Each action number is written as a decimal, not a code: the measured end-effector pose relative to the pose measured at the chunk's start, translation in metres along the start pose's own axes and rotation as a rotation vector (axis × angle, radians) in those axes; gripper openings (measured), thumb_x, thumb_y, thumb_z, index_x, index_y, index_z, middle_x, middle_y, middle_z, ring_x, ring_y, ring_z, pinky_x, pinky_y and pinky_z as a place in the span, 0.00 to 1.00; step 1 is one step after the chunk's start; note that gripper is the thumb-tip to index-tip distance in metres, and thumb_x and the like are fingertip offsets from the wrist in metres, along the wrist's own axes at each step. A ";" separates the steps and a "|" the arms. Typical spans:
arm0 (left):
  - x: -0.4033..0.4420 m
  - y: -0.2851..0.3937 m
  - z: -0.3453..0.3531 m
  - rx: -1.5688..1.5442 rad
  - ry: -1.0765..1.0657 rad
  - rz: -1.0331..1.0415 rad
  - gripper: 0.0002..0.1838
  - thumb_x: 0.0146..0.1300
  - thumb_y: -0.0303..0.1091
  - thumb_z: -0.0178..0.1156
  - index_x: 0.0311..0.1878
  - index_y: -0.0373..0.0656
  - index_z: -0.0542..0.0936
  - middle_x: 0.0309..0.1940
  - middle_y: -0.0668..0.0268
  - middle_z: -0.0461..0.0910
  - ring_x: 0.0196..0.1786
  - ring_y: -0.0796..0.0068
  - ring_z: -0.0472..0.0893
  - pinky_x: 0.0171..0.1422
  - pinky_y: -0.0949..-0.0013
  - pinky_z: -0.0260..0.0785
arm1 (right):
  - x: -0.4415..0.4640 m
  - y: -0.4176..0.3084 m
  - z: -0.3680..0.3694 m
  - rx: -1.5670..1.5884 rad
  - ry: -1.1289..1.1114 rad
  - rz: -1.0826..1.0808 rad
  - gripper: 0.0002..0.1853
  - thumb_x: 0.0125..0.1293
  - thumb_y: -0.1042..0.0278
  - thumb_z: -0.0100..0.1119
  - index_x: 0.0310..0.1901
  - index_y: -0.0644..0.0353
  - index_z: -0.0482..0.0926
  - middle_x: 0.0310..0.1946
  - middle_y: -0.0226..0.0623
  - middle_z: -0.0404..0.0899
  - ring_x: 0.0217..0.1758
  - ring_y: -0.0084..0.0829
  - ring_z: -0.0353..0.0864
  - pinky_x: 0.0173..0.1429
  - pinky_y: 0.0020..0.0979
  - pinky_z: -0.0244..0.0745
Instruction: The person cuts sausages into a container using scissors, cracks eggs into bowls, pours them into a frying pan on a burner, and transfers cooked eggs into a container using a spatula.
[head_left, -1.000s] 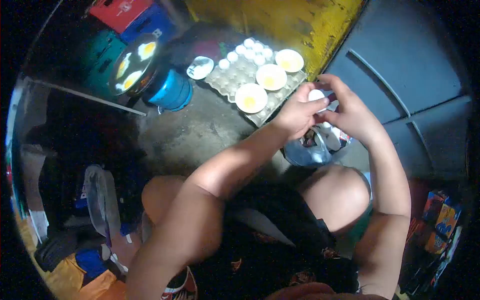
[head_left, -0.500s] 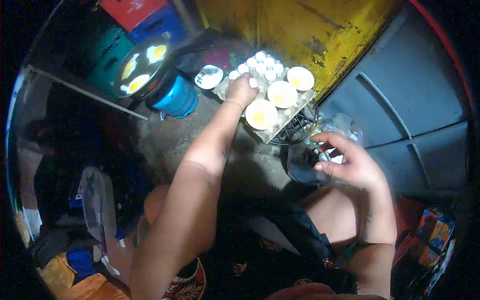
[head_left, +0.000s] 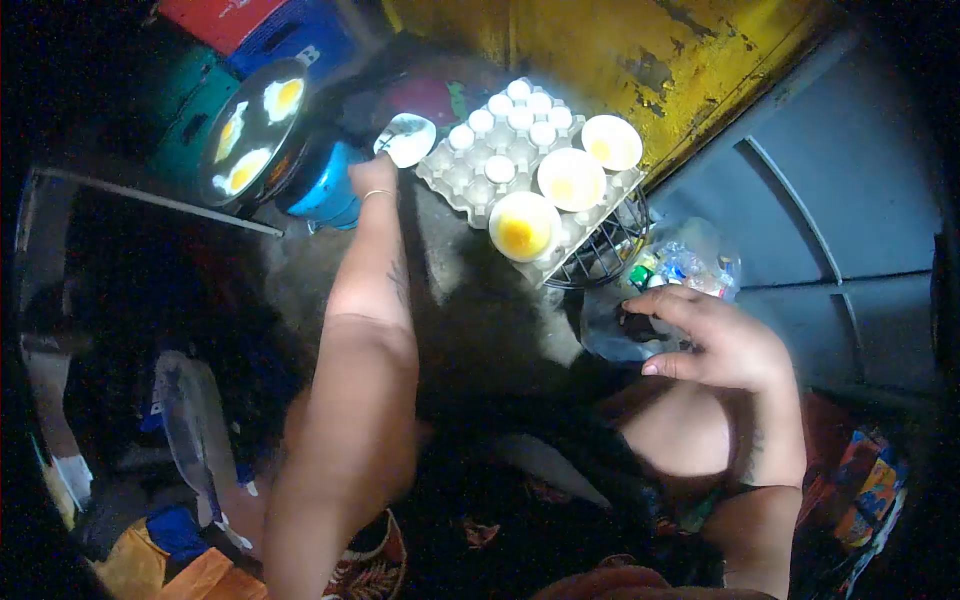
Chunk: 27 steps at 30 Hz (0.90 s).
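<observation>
Two-handed work beside a loaded egg tray, seen from above. My left hand reaches into the upper left of the frame, its fingers at the near edge of a small dish with a dark mark on it. The fingertips are turned away from view, so I cannot tell how far they are parted, nor whether they have hold of anything. My right hand, right of centre, is curved with thumb and fingers well apart; nothing shows between them. It hangs in front of a clear plastic bag of mixed litter.

The dish lies between the blue stove body and the egg tray, at upper centre. The tray carries whole eggs, one of them set apart, and three bowls with yolks in them: front, middle and back. At upper left, a pan holds three eggs, spread and whitened.

Points of technique, in my judgement: I should work at the dish with fingertips only, pressing lightly at its edge so that it does not tip. The wrist is best held in the gap between stove and tray, clear of the heat on one side and the front bowl on the other. The right hand serves best kept low and away from the bowls.
</observation>
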<state>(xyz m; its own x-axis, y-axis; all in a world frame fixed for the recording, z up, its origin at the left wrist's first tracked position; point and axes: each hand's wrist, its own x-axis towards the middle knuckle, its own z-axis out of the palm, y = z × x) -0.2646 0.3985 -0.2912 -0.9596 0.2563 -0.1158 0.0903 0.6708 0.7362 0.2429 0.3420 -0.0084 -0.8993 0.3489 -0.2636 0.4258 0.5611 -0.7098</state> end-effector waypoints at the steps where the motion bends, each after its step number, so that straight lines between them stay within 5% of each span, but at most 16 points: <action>1: -0.014 0.018 -0.014 -0.091 -0.117 -0.116 0.20 0.60 0.37 0.62 0.46 0.27 0.79 0.37 0.50 0.84 0.35 0.55 0.84 0.36 0.56 0.75 | 0.003 0.002 0.000 0.003 0.005 -0.012 0.32 0.60 0.57 0.69 0.61 0.64 0.72 0.56 0.51 0.76 0.61 0.51 0.75 0.64 0.41 0.70; 2: -0.037 0.030 -0.030 -0.304 -0.316 -0.205 0.12 0.61 0.32 0.58 0.38 0.29 0.78 0.25 0.54 0.82 0.20 0.64 0.79 0.19 0.62 0.65 | 0.005 0.005 0.000 0.003 0.016 -0.021 0.32 0.60 0.57 0.69 0.61 0.64 0.72 0.57 0.51 0.76 0.61 0.51 0.75 0.64 0.41 0.70; 5: -0.020 0.020 -0.016 -0.303 -0.350 -0.159 0.06 0.59 0.26 0.54 0.33 0.31 0.77 0.17 0.58 0.76 0.12 0.70 0.71 0.13 0.64 0.54 | 0.008 0.004 -0.001 0.002 0.046 -0.002 0.31 0.60 0.58 0.69 0.61 0.64 0.72 0.56 0.51 0.76 0.61 0.51 0.75 0.64 0.41 0.70; 6: -0.031 0.026 -0.019 -0.514 -0.286 -0.228 0.06 0.56 0.22 0.50 0.30 0.32 0.77 0.18 0.56 0.76 0.13 0.69 0.73 0.15 0.64 0.56 | 0.009 0.005 -0.001 0.023 0.049 -0.002 0.31 0.60 0.58 0.69 0.61 0.64 0.72 0.56 0.52 0.77 0.61 0.51 0.75 0.64 0.41 0.70; 10: -0.036 0.027 -0.034 -0.396 -0.275 0.036 0.04 0.54 0.20 0.52 0.28 0.32 0.76 0.18 0.58 0.76 0.16 0.71 0.74 0.17 0.66 0.59 | 0.014 0.016 0.004 0.055 0.135 0.074 0.32 0.60 0.60 0.71 0.63 0.64 0.72 0.55 0.42 0.78 0.57 0.40 0.77 0.62 0.37 0.71; 14: -0.086 0.049 -0.071 -0.656 -0.431 0.113 0.03 0.55 0.21 0.56 0.31 0.31 0.77 0.21 0.60 0.79 0.16 0.74 0.74 0.20 0.70 0.63 | 0.028 0.025 0.012 0.518 0.328 0.217 0.28 0.64 0.62 0.68 0.62 0.63 0.73 0.52 0.30 0.78 0.54 0.20 0.74 0.56 0.25 0.72; 19: -0.227 0.116 -0.126 -0.643 -0.745 0.227 0.04 0.56 0.21 0.57 0.33 0.31 0.79 0.21 0.63 0.78 0.17 0.78 0.74 0.20 0.75 0.65 | 0.051 0.035 0.021 1.362 0.432 0.212 0.31 0.72 0.46 0.55 0.68 0.58 0.64 0.53 0.41 0.72 0.50 0.35 0.78 0.50 0.41 0.82; 21: -0.265 0.126 -0.137 -0.571 -0.869 0.260 0.06 0.57 0.22 0.58 0.37 0.30 0.80 0.22 0.65 0.78 0.18 0.80 0.74 0.21 0.77 0.65 | 0.057 0.036 0.023 1.482 0.476 0.252 0.30 0.74 0.41 0.48 0.64 0.58 0.66 0.52 0.44 0.75 0.51 0.37 0.80 0.47 0.42 0.84; 27: -0.325 0.128 -0.136 -0.449 -0.938 0.392 0.12 0.57 0.25 0.62 0.44 0.31 0.79 0.26 0.61 0.81 0.21 0.77 0.77 0.25 0.74 0.70 | 0.043 0.031 0.031 1.395 0.659 0.141 0.23 0.77 0.51 0.45 0.61 0.61 0.67 0.48 0.46 0.81 0.43 0.39 0.86 0.37 0.39 0.89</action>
<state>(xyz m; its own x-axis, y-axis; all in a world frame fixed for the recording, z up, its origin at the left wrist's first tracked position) 0.0230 0.3065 -0.0682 -0.2863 0.9476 -0.1416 0.0565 0.1643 0.9848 0.2146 0.3510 -0.0617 -0.5004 0.8046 -0.3198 -0.2643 -0.4936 -0.8285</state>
